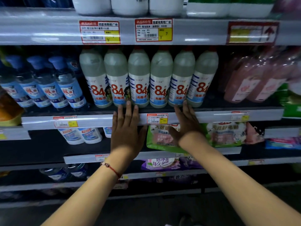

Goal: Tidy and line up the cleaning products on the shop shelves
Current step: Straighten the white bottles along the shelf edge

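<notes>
Several white "84" disinfectant bottles (140, 79) with red caps stand side by side in a row on the middle shelf (211, 115). My left hand (127, 128) is flat with straight fingers, its fingertips touching the bases of the second and third bottles. My right hand (185, 123) is also flat, fingertips at the base of the fifth bottle (180, 82). Both palms lie over the shelf's front rail. Neither hand holds anything.
Blue-capped bottles (48, 82) stand left of the row, pink bottles (254, 79) to the right. The shelf above (48, 30) carries white containers and price tags. Below are green detergent bags (224, 134), small white bottles (81, 136) and purple packs (162, 163).
</notes>
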Motion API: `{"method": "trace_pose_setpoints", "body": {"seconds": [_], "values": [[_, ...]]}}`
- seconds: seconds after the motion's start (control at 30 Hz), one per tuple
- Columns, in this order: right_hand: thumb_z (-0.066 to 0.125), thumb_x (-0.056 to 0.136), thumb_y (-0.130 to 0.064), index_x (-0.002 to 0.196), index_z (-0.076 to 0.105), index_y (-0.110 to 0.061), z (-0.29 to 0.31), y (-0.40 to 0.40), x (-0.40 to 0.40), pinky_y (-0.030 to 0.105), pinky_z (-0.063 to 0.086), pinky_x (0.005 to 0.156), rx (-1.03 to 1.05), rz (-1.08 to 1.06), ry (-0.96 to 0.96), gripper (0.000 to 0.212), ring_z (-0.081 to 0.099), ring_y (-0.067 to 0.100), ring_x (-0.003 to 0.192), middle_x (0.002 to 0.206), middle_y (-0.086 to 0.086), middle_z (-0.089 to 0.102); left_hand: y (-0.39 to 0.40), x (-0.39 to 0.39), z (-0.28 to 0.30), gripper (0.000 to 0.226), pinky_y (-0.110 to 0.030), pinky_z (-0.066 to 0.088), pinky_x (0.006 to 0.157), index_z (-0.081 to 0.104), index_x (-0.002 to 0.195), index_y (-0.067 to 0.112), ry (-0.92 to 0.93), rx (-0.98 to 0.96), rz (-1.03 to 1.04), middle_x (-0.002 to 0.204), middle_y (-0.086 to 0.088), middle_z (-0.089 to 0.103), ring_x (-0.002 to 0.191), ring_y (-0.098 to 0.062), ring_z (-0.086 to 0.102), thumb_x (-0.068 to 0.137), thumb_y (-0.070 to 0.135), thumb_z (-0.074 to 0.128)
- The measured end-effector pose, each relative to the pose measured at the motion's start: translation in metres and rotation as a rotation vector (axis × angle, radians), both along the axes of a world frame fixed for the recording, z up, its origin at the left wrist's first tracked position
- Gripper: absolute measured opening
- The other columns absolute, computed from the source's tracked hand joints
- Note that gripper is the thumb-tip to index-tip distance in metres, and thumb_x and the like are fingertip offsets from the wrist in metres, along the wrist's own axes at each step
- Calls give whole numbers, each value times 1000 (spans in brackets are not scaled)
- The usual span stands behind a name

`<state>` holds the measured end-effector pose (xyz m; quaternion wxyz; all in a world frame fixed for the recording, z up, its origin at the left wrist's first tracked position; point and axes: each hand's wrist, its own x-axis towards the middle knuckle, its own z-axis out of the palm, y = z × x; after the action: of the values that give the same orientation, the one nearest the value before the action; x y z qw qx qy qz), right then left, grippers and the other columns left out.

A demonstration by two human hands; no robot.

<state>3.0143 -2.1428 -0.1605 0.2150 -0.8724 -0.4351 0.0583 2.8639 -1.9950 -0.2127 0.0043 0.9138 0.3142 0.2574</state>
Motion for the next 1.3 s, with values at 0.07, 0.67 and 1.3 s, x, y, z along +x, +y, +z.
{"method": "trace_pose_setpoints", "body": {"seconds": [0.07, 0.67, 1.3], "values": [[62, 97, -32, 157, 29, -21, 0, -7, 0, 28, 10, 124, 244, -24, 83, 70, 5, 15, 155, 168, -1, 7, -10, 8, 4, 71, -42, 3, 124, 29, 156, 10, 17, 29, -70, 165, -12, 17, 153, -37, 15, 97, 49, 36], [62, 97, -30, 159, 19, -22, -13, -43, 41, 42, 16, 125, 335, -24, 86, 76, 8, 17, 154, 167, -5, 8, -29, 27, 23, 72, -43, -6, 125, 15, 160, 14, 157, -65, 14, 165, -3, -1, 155, -30, 2, 100, 51, 28], [69, 92, -38, 148, 48, -27, 28, 147, -164, 31, 43, 108, 430, 145, 351, 61, 50, 22, 135, 148, 1, 53, 102, -192, 16, 70, -60, 32, 115, 37, 155, 17, 131, 25, 215, 164, -19, 22, 148, -46, 24, 93, 49, 43]]}}
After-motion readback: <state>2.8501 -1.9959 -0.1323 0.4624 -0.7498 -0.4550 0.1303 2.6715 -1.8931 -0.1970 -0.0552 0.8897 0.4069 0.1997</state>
